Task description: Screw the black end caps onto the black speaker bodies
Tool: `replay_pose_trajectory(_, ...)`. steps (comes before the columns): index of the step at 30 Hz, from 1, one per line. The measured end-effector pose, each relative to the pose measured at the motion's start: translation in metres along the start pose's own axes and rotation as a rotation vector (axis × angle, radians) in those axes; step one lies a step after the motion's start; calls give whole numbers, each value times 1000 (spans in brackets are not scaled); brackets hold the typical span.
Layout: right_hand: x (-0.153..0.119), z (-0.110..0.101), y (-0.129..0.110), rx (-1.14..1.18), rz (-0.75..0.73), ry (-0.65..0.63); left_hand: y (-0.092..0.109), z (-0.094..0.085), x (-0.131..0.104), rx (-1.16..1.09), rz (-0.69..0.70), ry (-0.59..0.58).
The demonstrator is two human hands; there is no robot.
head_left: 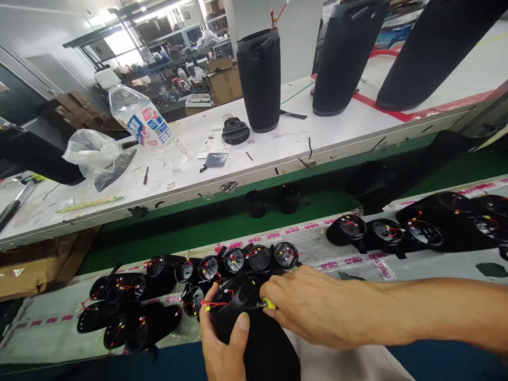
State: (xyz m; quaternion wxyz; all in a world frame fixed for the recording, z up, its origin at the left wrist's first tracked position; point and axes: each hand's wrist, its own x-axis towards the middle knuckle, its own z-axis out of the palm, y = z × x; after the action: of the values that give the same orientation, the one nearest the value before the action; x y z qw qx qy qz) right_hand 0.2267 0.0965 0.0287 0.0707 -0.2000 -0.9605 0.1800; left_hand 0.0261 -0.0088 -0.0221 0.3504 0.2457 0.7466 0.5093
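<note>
White bench (pixel 289 138) carries three upright black cylinders (pixel 260 84), one bottle (pixel 146 127) and one black cap (pixel 235 131); cluttered shelving (pixel 170 69) stands beyond. Wired cylinders (pixel 336 233) crowd the taped lower surface (pixel 444 269), overlapping too much to count. Left hand (pixel 222 349) grips one tilted cylinder (pixel 270 346) at that surface's near edge; right hand (pixel 305 301), closed on one yellow-handled tool (pixel 269 303), hides part of its side.

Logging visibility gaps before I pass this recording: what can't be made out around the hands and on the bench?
Head view: the rest of the yellow handle, hidden by the right hand.
Head view: the lower end of the black cylinder in the left hand, cut off by the bottom edge.
Head view: the top of the rightmost standing cylinder, cut off by the top edge.
Head view: any print on the dark tag, too small.
</note>
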Motion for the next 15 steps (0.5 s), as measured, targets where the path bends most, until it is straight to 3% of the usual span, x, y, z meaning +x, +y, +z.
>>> replay_pose_trajectory(4, 2, 2, -6, -23, -24, -9, 7, 2, -5, 59, -10, 53)
replay_pose_trajectory(9, -2, 14, -6, -63, -44, 83, 15, 7, -9, 129, 64, 103)
replay_pose_trajectory(15, -6, 21, -16, -161, 7, 92, 11, 9, -10, 248, 120, 182)
